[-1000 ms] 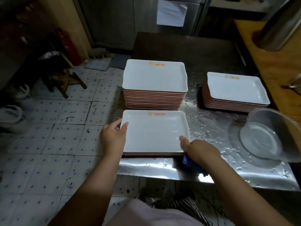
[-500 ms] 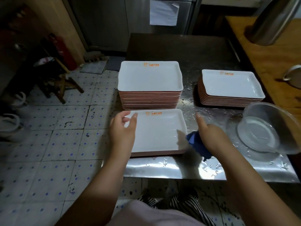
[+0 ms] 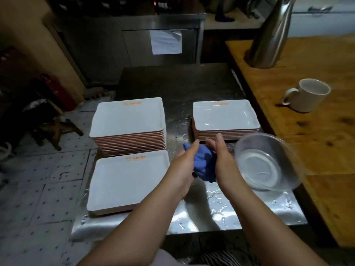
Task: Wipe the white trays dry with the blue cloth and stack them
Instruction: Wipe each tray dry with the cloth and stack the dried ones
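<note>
A single white tray [image 3: 124, 181] with an orange logo lies at the front left of the wet steel table [image 3: 221, 212]. Behind it stands a tall stack of white trays [image 3: 127, 120]. A shorter stack of trays [image 3: 224, 117] is at the back right. To the right of the single tray, my left hand [image 3: 183, 167] and my right hand [image 3: 221, 158] hold the bunched blue cloth [image 3: 203, 164] between them, above the table. Neither hand touches a tray. Most of the cloth is hidden between the palms.
A clear plastic bowl [image 3: 269, 162] leans tilted at the table's right edge, close to my right hand. A white mug [image 3: 307, 95] and a tall metal jug [image 3: 269, 35] stand on the wooden counter [image 3: 326, 141] to the right. A wooden stool [image 3: 53, 129] is on the tiled floor at left.
My left hand let go of the single tray's left edge and moved right to the cloth. My right hand carried the cloth off the tray's right edge, up and to the right.
</note>
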